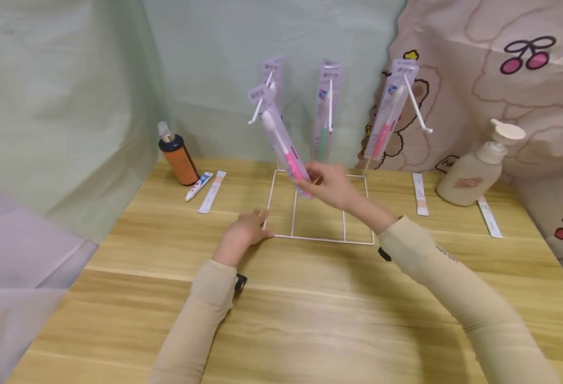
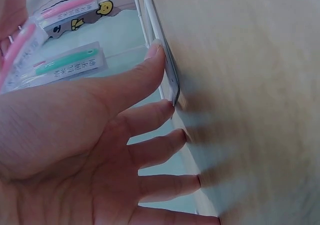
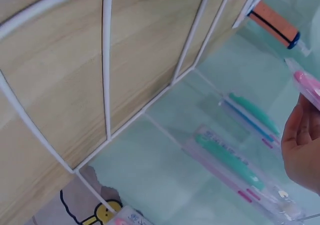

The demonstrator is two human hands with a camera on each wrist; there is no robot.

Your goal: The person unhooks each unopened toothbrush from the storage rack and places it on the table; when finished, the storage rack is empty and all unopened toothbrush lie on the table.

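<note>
A white wire rack (image 1: 319,238) stands on the wooden table (image 1: 310,320), with packaged toothbrushes hanging from its hooks. My right hand (image 1: 312,184) pinches the lower end of a pink toothbrush package (image 1: 281,141) that hangs tilted on the front left hook. My left hand (image 1: 261,223) lies flat on the table with straight fingers. In the left wrist view its index finger (image 2: 150,65) touches the rack's base wire (image 2: 161,55) at the front left corner. A green toothbrush package (image 1: 326,114) and another pink one (image 1: 386,120) hang further back. In the right wrist view the right hand (image 3: 300,150) shows beside the pink package (image 3: 307,82).
An orange bottle (image 1: 177,157), a small toothpaste tube (image 1: 198,186) and a flat strip (image 1: 212,192) lie at the back left. At the back right stand a cream pump bottle (image 1: 475,170) and two strips (image 1: 420,194), (image 1: 489,216). Curtains hang close behind and to the left.
</note>
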